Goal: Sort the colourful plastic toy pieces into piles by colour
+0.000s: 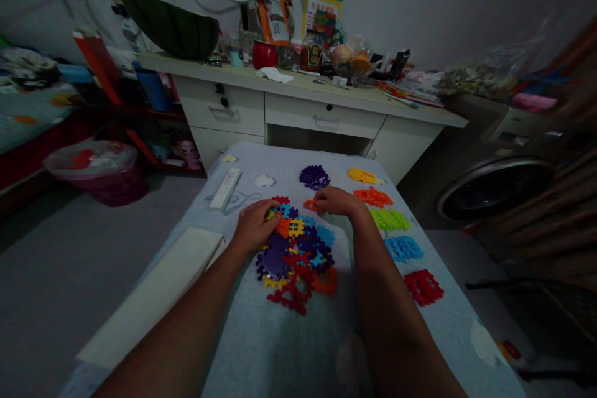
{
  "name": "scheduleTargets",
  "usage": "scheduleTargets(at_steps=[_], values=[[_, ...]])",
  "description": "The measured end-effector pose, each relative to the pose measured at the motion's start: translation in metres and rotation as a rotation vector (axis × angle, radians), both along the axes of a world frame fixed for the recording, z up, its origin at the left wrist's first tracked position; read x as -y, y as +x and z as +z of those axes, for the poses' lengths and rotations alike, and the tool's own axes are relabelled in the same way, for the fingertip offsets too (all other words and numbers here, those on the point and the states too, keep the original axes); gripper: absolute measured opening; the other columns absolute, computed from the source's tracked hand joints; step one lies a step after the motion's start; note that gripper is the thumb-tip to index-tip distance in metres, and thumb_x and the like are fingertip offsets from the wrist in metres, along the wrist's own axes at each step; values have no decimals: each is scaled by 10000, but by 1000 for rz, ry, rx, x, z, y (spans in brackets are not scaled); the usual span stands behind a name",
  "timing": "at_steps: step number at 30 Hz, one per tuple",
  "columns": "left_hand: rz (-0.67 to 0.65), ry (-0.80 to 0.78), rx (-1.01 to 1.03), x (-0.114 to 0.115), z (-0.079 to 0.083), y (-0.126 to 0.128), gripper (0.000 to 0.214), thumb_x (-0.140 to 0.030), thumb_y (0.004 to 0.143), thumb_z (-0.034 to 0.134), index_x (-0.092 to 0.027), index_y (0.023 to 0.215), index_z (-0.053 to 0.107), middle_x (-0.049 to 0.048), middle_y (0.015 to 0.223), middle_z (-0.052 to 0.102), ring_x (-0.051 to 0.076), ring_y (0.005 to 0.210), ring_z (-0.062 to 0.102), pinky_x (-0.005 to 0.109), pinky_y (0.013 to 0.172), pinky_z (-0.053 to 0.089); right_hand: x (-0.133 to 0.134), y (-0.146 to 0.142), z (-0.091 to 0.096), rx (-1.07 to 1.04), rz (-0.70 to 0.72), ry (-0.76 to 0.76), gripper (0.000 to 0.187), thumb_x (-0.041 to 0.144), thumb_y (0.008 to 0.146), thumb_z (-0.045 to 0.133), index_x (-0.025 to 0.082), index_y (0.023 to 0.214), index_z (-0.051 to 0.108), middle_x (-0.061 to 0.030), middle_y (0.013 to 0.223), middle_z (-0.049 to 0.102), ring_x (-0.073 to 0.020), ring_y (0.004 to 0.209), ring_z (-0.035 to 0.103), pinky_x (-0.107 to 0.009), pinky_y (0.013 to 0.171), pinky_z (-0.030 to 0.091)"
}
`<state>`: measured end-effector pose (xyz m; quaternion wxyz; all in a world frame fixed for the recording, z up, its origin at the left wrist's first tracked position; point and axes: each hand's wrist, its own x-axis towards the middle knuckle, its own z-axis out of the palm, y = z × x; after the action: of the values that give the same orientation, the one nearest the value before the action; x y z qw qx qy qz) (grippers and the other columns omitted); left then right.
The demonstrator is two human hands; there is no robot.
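A mixed heap of toothed plastic building pieces in several colours lies on the cloth-covered table between my hands. My left hand is at the heap's left side, its fingers curled round a green building piece. Right beside those fingers is an orange square piece. My right hand, above the heap's far right side, pinches an orange building piece. Just beyond it sits a purple pile. Part of the heap is hidden by my left fingers.
Down the table's right side run yellow, orange, green, blue and red piles. A white box and a long pale board lie left. Behind stands a cluttered desk.
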<state>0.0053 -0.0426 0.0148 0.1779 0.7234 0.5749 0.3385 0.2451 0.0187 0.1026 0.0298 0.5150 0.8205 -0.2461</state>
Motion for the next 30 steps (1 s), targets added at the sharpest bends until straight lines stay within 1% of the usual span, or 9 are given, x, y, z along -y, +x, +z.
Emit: scheduleTargets(at_steps=[3,6,9,12,14,18,23,26,30], values=[[-9,3,-2,-1,0,-1,345,-321,817,513,-225,1120,648,63,1190,686,256,1135,612,448,1012,435,-5,24,1,-48,-143,143,205,149,855,523,145,859,727,-31,830,724,-109,700,603,-190,634,391],[-17,10,0,-2,0,-1,340,-315,807,522,-222,1107,652,64,1177,690,255,1122,619,443,1012,438,-12,56,-3,-74,-309,312,226,159,858,505,141,835,729,-56,863,726,-131,748,608,-214,677,404],[-14,22,9,-2,-1,-1,337,-307,798,530,-229,1100,657,59,1175,691,254,1112,624,443,1006,445,-16,82,-11,-105,-549,422,213,148,830,510,135,853,721,-70,852,720,-149,740,610,-239,680,413],[-15,28,5,-2,-2,-1,339,-302,793,534,-230,1100,659,62,1174,690,256,1112,623,444,1000,449,-18,95,-21,-172,-815,479,217,117,795,524,136,930,693,-78,877,716,-160,738,620,-249,672,428],[-16,25,0,-2,-1,-2,342,-303,795,528,-226,1103,657,64,1172,691,257,1113,622,443,998,449,-18,97,-26,-186,-909,511,188,102,768,551,144,904,675,-82,902,713,-170,782,630,-252,691,439],[-19,13,-5,-1,2,-1,353,-313,803,512,-216,1112,653,66,1177,689,257,1120,619,432,1003,445,-21,98,-34,-137,-950,582,121,101,733,589,156,817,655,-93,915,707,-192,847,634,-264,735,456],[2,2,-5,0,2,0,348,-305,805,504,-227,1110,653,62,1177,690,256,1116,621,437,1003,443,-21,101,-38,-84,-912,583,146,151,765,576,151,870,679,-126,989,706,-219,912,635,-289,775,470],[12,0,1,0,1,0,337,-303,801,514,-244,1103,653,49,1183,690,254,1128,612,436,1003,443,-19,103,-35,-75,-930,581,159,155,765,582,161,884,687,-123,1002,712,-222,931,637,-292,780,475],[2,1,-2,0,1,0,340,-310,799,520,-247,1106,654,43,1195,685,252,1146,604,427,1015,435,-19,101,-24,-121,-918,560,193,170,771,583,144,927,693,-122,991,714,-214,910,637,-295,790,472]])
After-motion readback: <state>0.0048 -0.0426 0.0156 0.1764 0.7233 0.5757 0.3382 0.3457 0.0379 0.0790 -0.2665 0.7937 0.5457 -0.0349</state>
